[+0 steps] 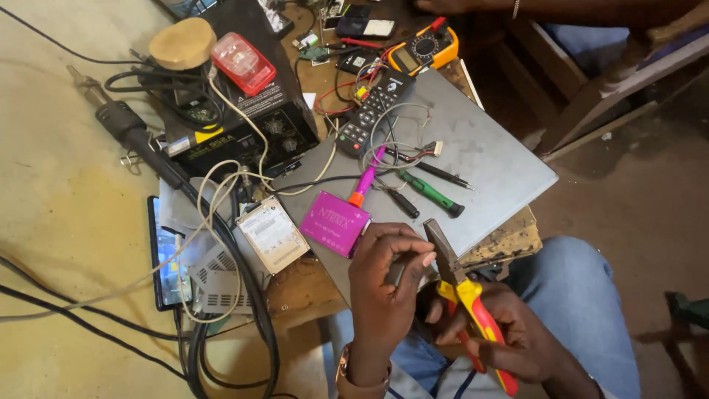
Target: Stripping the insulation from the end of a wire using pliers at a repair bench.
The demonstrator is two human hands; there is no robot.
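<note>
Left hand (388, 284) raised, fingertips pinched together on something tiny; right hand (502, 332) clamps red-yellow pliers (464, 292), tip just beside pinch.

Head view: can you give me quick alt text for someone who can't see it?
Seen from above, the right hand grips red-and-yellow pliers, whose tip meets the pinched fingers of the left hand. Both hover over a grey laptop on a cluttered wooden bench, beside screwdrivers, a pink box, a remote and tangled cables.

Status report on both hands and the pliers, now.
Right hand grips red-yellow pliers. Left hand pinches at their jaws. Pink box close beside.
</note>
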